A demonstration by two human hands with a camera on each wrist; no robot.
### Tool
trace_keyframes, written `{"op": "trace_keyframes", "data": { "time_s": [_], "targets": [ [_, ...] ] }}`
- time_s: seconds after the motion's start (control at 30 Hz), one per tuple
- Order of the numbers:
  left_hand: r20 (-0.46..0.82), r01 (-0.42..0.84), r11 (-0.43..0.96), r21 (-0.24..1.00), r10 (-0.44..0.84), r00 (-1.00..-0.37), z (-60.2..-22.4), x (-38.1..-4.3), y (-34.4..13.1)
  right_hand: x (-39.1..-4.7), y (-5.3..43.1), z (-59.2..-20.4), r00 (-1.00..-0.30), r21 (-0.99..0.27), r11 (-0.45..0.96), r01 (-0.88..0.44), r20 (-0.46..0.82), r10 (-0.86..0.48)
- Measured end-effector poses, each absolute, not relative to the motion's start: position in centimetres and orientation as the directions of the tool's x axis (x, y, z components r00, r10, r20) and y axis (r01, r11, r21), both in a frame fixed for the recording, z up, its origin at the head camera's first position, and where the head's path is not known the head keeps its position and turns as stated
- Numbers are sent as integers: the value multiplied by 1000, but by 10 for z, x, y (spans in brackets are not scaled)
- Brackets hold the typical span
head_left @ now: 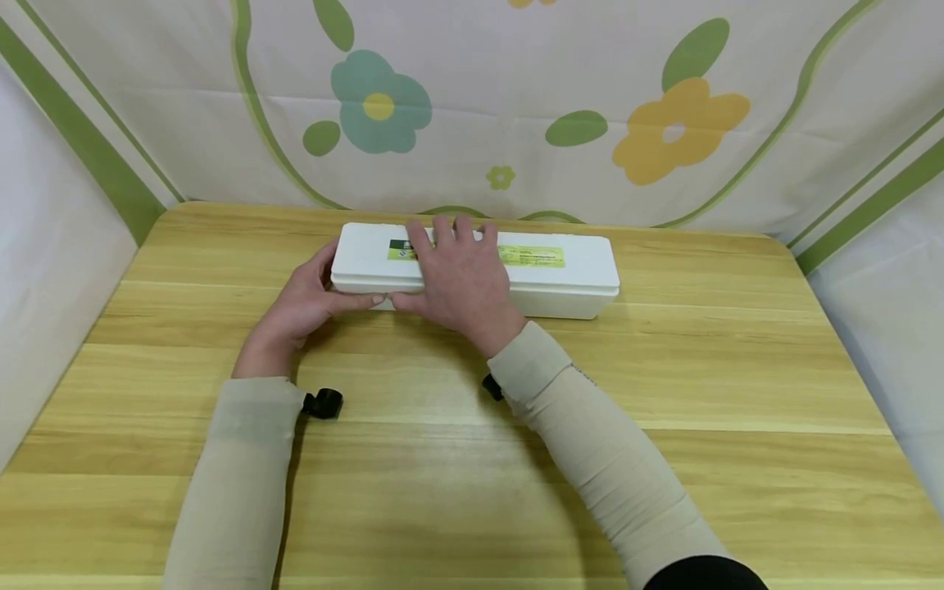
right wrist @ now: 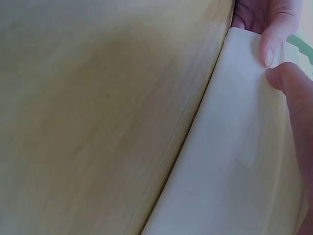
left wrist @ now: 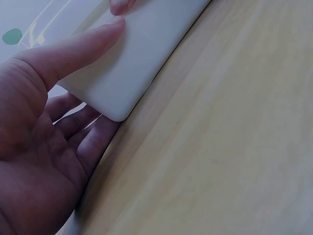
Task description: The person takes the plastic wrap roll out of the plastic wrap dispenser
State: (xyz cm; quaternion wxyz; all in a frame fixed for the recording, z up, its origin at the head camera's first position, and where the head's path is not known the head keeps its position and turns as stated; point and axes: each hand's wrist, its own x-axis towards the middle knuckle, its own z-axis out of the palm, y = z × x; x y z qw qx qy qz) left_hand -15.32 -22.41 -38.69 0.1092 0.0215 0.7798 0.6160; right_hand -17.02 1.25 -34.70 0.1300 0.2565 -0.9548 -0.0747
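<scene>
A long white lidded box (head_left: 556,301) lies crosswise near the back of the table, with a yellow-green label (head_left: 533,256) on its lid. My left hand (head_left: 298,301) grips its left end, thumb along the front and the other fingers round the end. In the left wrist view those fingers (left wrist: 95,139) sit low at the box corner. Spread across the lid, my right hand (head_left: 466,283) holds the box from above, its fingertips at the far edge and its thumb on the front side. The two thumb tips nearly meet under the lid's rim. The lid lies on the box.
The wooden table (head_left: 413,492) reaches back to a white cloth (head_left: 457,106) printed with flowers. More white cloth (head_left: 52,229) hangs along both sides. A black wrist mount (head_left: 323,403) sticks out from the left sleeve.
</scene>
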Motion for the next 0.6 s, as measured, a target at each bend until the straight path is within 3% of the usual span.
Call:
{"op": "trace_keyframes", "data": {
  "time_s": [0.6],
  "targets": [
    [-159, -118, 264, 957, 141, -977, -386, -153, -224, -171, 14, -350, -824, 203, 857, -474, 241, -513]
  ]
}}
